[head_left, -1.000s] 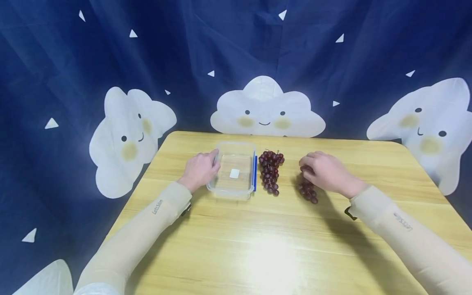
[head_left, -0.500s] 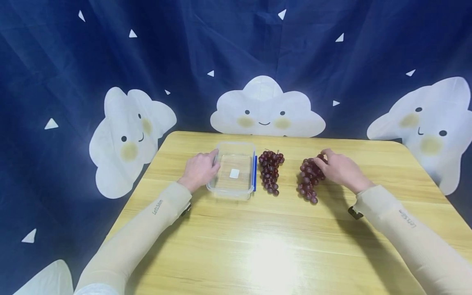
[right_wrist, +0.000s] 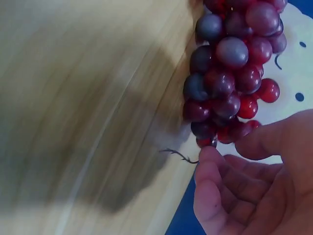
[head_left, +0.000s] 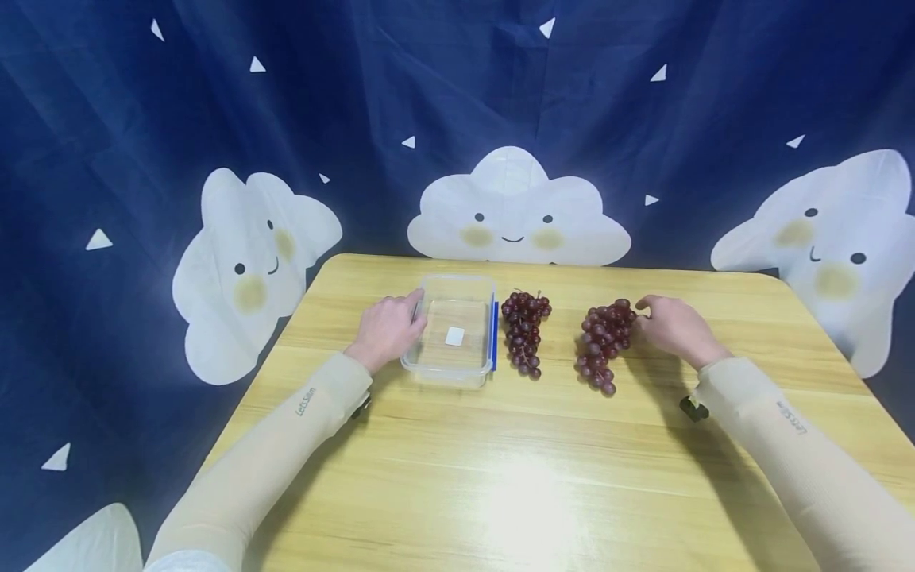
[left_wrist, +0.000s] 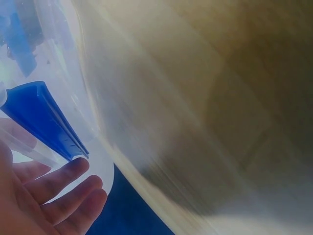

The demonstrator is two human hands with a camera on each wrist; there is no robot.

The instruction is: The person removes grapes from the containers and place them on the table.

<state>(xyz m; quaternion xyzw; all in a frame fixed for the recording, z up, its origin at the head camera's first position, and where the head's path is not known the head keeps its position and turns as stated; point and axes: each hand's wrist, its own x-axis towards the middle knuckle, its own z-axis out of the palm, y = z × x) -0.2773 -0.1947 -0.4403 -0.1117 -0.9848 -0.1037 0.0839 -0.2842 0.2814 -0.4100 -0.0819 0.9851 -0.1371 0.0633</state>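
Observation:
A clear plastic food box (head_left: 457, 369) with blue side latches stands left of the table's middle. My left hand (head_left: 386, 330) grips its left wall. In the left wrist view, fingertips lie at a blue latch (left_wrist: 46, 120), and part of the hand shows through the plastic. To the right lies a bunch of dark red grapes (head_left: 604, 342). Beside its upper right end is my right hand (head_left: 672, 326), thumb and fingers parted. In the right wrist view, the thumb (right_wrist: 259, 142) and a fingertip (right_wrist: 210, 156) are right at the bunch's end, near a thin stem (right_wrist: 181, 155).
Another bunch of grapes (head_left: 525, 330) lies between the box and my right hand's bunch, close to the box's blue right latch (head_left: 495, 338). A white square label (head_left: 454, 337) shows in the box. Behind the wooden table (head_left: 443, 461) hangs a blue curtain (head_left: 472, 79) with clouds.
My right hand has slid right, from over the right bunch to beside its upper end, uncovering the grapes. The left hand, the box and the other bunch have stayed put.

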